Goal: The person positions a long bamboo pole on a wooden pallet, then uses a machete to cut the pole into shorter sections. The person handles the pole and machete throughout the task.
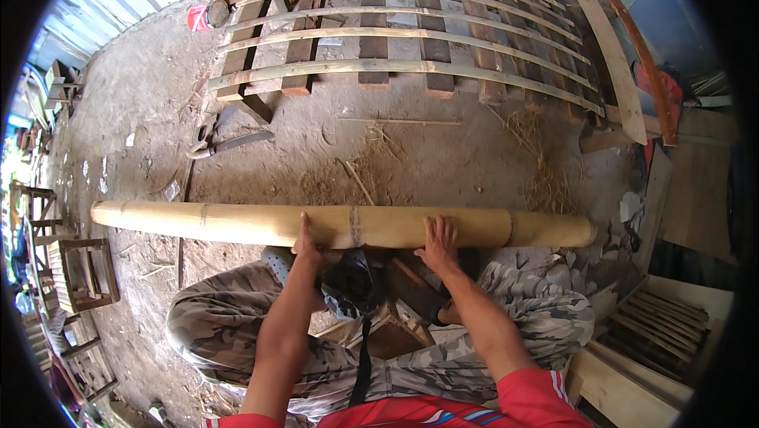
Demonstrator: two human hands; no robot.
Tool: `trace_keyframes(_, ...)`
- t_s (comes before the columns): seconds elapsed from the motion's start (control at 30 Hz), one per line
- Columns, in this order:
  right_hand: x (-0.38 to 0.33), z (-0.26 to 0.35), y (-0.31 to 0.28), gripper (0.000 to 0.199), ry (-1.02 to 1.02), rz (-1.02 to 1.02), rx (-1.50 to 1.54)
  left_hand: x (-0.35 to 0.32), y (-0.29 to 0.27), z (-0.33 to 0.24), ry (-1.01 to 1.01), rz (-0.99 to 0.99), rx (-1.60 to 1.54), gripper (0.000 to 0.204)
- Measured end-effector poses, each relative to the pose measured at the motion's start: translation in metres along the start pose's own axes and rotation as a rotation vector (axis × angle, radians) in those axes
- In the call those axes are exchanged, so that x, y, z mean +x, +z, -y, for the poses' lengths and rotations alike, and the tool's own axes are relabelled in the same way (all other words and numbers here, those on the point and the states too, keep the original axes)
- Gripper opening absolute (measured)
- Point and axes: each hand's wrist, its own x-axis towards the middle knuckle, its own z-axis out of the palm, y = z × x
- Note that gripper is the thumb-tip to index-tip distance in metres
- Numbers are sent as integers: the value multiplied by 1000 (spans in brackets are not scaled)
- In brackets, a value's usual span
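Steadying a long bamboo pole (348, 225) across the knees.

Left hand (304, 242) rests edge-on against the pole near its middle joint, fingers flat, its grip released; right hand (439, 243) lies palm down on top, fingers spread, also grasping nothing. The pole lies level above the dirt floor (150, 96), in front of a slatted bamboo frame (395, 32), with a cutting tool (229, 142) on the floor between.

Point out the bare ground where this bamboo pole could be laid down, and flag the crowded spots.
Freest patch: dirt floor between the bamboo pole and the slatted frame, with only straw and thin sticks on it. More open dirt lies far left of the frame. Crowded: cutting tools by the frame's left corner, planks on the right, wooden stools on the left. Left hand and right hand rest on the pole.
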Motion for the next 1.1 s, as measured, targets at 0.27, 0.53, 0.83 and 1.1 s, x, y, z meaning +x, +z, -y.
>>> trace_keyframes(0.27,35,-18,-16,130,-145,306,-331,-2,-12,-42,90,-170,-73,119)
trace_keyframes(0.53,57,-43,-24,127,-267,240,-173,20,2,-56,91,-106,-55,106)
trace_keyframes(0.83,85,36,-14,118,-294,88,-91,90,-65,-123,136,180,136,86)
trace_keyframes(1.1,70,26,-18,107,-197,79,50,69,-46,-79,352,-36,290,83)
